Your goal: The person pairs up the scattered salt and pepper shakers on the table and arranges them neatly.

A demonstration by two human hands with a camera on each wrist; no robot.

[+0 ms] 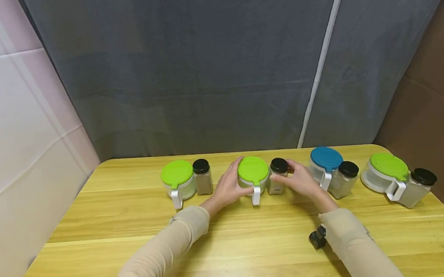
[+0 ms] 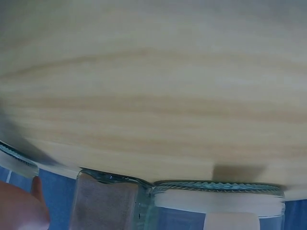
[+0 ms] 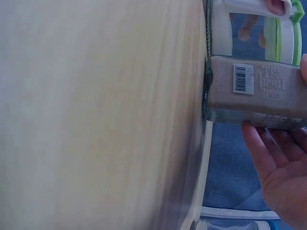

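Note:
My left hand grips a round glass seasoning pot with a green lid, its thumb across the front by the white handle. To its right stands a square glass jar with a black lid, held between the thumb and fingers of my right hand. In the right wrist view this jar shows brownish contents and a barcode label, with fingers of the right hand against its side. Part of the left hand appears at the left wrist view's lower left corner.
Left of the hands stand another green-lidded pot and black-lidded jar. To the right are a blue-lidded pot with a jar, and a green-lidded pot with a jar. A small black object is by the right sleeve.

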